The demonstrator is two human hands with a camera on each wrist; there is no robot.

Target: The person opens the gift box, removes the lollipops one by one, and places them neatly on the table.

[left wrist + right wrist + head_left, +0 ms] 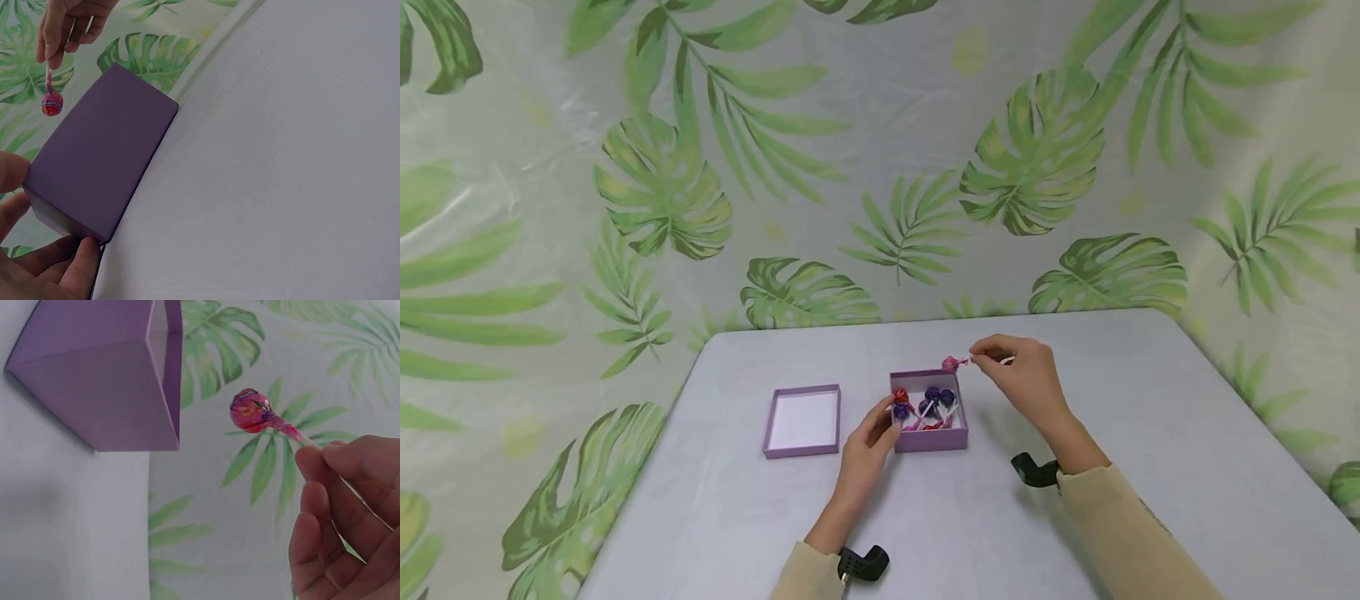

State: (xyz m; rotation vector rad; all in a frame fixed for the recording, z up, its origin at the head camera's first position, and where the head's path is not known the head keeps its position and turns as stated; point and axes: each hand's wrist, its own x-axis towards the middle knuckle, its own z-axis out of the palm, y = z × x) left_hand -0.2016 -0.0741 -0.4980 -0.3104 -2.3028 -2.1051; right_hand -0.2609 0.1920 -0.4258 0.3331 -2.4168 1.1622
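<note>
A pink-wrapped lollipop [250, 411] is pinched by its white stick between the thumb and fingers of my right hand [1021, 373]. In the head view it hangs over the back right edge of the purple box [931, 440]. Inside that box lie several lollipops [932, 395] in dark purple and red wrappers, with white sticks pointing various ways. My left hand [868, 446] grips the box at its left side and front left corner. The left wrist view shows the box wall [103, 150] with fingertips [84, 262] at its lower edge.
To the left of the box a shallow purple lid [802, 422] with a white inside lies on the white table [700, 517]. Behind the table hangs a leaf-patterned sheet [910, 167]. Dark wrist devices [1034, 470] sit by both sleeves.
</note>
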